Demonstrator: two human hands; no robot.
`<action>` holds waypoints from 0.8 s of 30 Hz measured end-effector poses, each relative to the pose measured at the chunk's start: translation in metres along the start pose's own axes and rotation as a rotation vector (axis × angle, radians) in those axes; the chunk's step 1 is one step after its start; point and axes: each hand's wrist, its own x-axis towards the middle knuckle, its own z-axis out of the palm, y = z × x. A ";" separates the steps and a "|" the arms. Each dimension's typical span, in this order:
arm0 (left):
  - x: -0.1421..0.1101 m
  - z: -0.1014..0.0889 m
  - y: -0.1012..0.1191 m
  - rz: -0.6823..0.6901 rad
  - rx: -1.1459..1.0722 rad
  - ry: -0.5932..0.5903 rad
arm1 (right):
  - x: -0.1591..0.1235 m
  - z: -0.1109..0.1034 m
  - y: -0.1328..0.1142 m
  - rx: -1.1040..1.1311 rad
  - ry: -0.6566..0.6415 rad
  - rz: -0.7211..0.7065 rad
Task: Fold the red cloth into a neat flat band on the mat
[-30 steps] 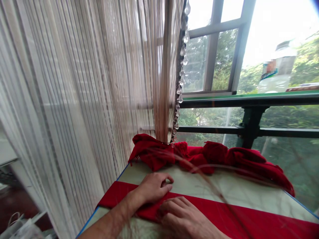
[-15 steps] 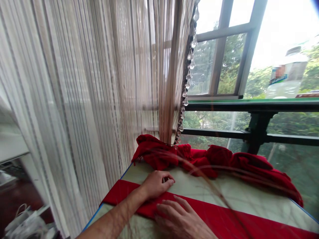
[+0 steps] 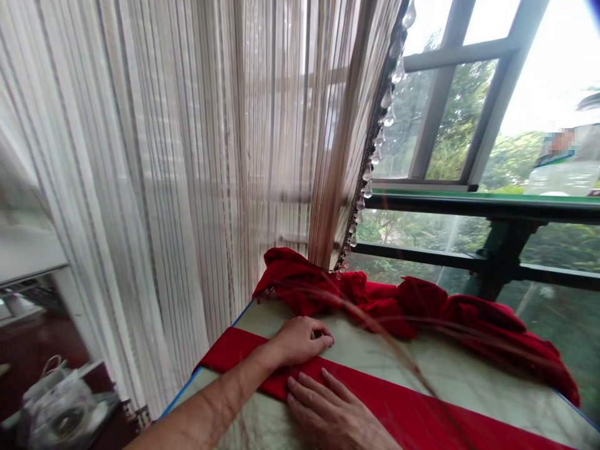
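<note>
A flat red cloth strip (image 3: 422,415) runs across a pale green table top (image 3: 450,369). My left hand (image 3: 300,339) rests at the strip's far edge with its fingers curled in, pinching that edge. My right hand (image 3: 330,412) lies flat on the strip just in front of it, fingers stretched out. A bunched red cloth (image 3: 403,303) is heaped along the table's far edge.
A string curtain (image 3: 187,156) with a line of clear beads (image 3: 375,156) hangs at the left and touches the heaped cloth. A window with a dark rail (image 3: 482,206) stands behind the table. A plastic bottle (image 3: 562,165) sits on the sill at the right.
The camera has swung left and tilted. Both hands stay on the red strip; my right hand has slid slightly back towards me and lies flatter.
</note>
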 end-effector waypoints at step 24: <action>-0.001 0.000 -0.001 0.025 -0.002 -0.019 | 0.012 -0.069 -0.007 0.163 0.071 0.324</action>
